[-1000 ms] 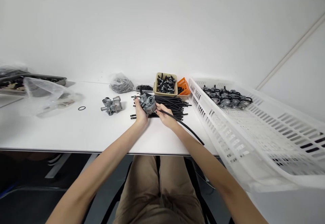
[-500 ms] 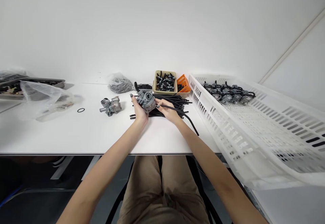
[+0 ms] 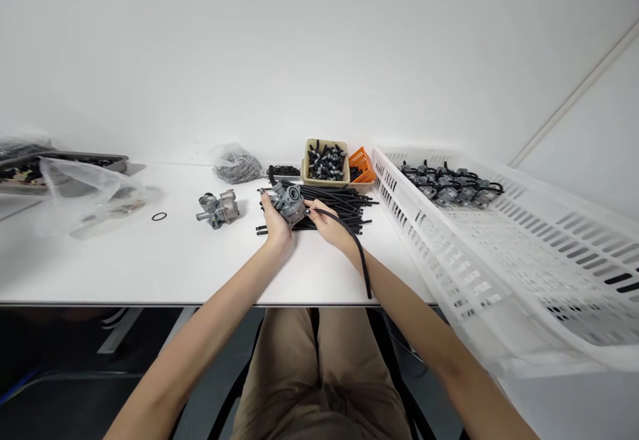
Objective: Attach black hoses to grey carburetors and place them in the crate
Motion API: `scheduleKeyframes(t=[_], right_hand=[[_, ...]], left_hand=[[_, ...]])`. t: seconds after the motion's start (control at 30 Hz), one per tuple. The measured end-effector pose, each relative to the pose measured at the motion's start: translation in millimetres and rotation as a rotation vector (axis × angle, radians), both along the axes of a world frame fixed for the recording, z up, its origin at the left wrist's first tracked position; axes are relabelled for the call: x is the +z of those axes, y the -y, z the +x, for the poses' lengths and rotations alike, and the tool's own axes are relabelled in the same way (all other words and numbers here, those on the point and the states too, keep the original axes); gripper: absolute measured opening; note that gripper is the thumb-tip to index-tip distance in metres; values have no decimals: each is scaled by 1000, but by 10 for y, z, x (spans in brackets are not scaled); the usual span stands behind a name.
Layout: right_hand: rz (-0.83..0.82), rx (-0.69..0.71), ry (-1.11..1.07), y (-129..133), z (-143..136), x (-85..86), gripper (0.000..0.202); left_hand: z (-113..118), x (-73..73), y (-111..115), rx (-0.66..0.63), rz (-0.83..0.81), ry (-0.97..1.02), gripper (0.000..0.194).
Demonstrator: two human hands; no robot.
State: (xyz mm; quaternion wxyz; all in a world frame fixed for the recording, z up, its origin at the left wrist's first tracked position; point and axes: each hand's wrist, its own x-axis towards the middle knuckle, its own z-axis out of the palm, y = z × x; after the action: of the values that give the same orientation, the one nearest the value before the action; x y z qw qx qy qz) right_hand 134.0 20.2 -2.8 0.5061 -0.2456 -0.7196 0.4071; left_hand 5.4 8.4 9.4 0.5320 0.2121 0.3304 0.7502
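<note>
A grey metal carburetor is gripped in my left hand, tilted above the table near the middle. My right hand pinches a black rubber hose close to one end, right at the carburetor's lower right side. Fingers hide whether that end is fitted on. The hose's free end curves down over my right forearm toward the table's front edge. Behind both hands lies a pile of black hoses. A second carburetor rests on the table to the left, beside a black O-ring.
On the right stands a large white plastic crate holding several carburetors. Along the wall are a yellowish bin of black fittings, an orange basket and a bag of small parts. A grey tray and clear plastic bag lie left.
The hose's free end has swung down and to the left, nearer the table's front edge. My hands stay almost in place, with the carburetor turned slightly.
</note>
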Motion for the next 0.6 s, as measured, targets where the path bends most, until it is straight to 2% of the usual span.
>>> scheduleKeyframes(t=[0.07,0.17,0.3,0.43,0.53,0.6], right_hand=[[-42,43,-79,-32,-5,30,36],[-108,88,-197,-79,-25,47,37],[-147,-64,-263,-94,-48,21,44],[-176,-168,-356,-72,-36,13,60],[-176,-135,-309,-49,-11,39,73],[-174,-65,-237,-37,8,57,72]], left_hand=[[2,73,32,58,-9,8,59],[-10,140,80,2,-26,2,61],[-3,153,102,-85,12,-20,60],[49,153,83,-55,42,-8,53],[57,162,74,-46,50,-13,51],[46,170,78,-74,43,-22,51]])
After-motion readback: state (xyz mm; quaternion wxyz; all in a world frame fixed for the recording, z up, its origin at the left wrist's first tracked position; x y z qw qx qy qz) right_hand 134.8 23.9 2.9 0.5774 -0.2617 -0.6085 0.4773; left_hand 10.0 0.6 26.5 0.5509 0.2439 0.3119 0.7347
